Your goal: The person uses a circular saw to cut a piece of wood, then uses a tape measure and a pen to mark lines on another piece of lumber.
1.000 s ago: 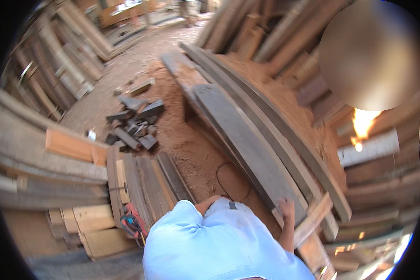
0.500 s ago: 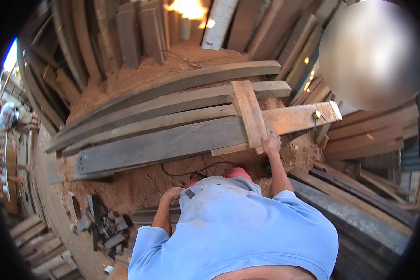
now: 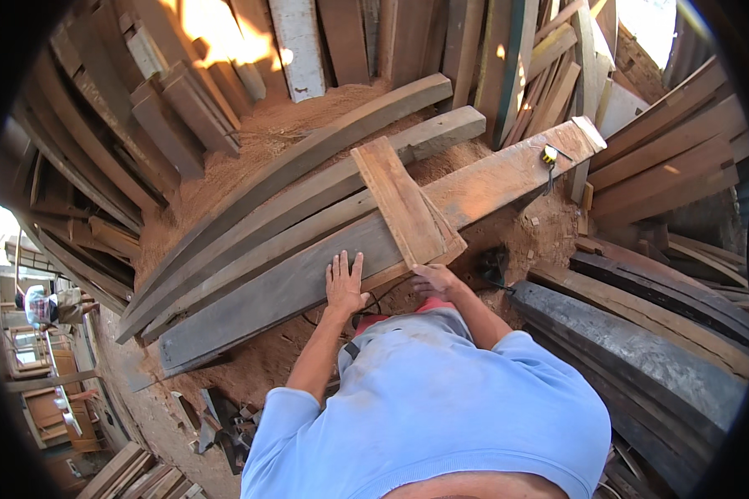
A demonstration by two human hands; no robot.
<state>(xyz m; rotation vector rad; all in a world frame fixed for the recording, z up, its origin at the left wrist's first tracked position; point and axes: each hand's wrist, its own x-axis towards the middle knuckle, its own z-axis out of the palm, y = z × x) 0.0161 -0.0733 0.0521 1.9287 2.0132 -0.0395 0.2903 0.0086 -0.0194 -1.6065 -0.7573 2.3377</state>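
My left hand [image 3: 345,284] lies palm down with fingers spread on a long dark-grey plank [image 3: 258,303]. Close by on its right, my right hand [image 3: 438,283] has curled fingers at the near corner of a short brown board [image 3: 398,200], seemingly gripping its edge. That board rests crosswise over the long timbers. A second wooden piece [image 3: 448,233] shows partly beneath it. Beyond the board, to the right, lies a lighter orange-brown plank surface [image 3: 508,176], with a yellow and black tape measure [image 3: 549,155] on it.
Curved thick timbers [image 3: 324,137] lie side by side past the plank. Upright boards [image 3: 341,41] lean at the back over sawdust [image 3: 216,195]. Stacked beams [image 3: 632,333] stand at right, offcuts [image 3: 220,420] at lower left. Another person [image 3: 46,303] is far left.
My left hand has come up from beside my body onto the dark plank. My right hand has shifted left along with the short board's near end, which is now angled differently. The view has turned.
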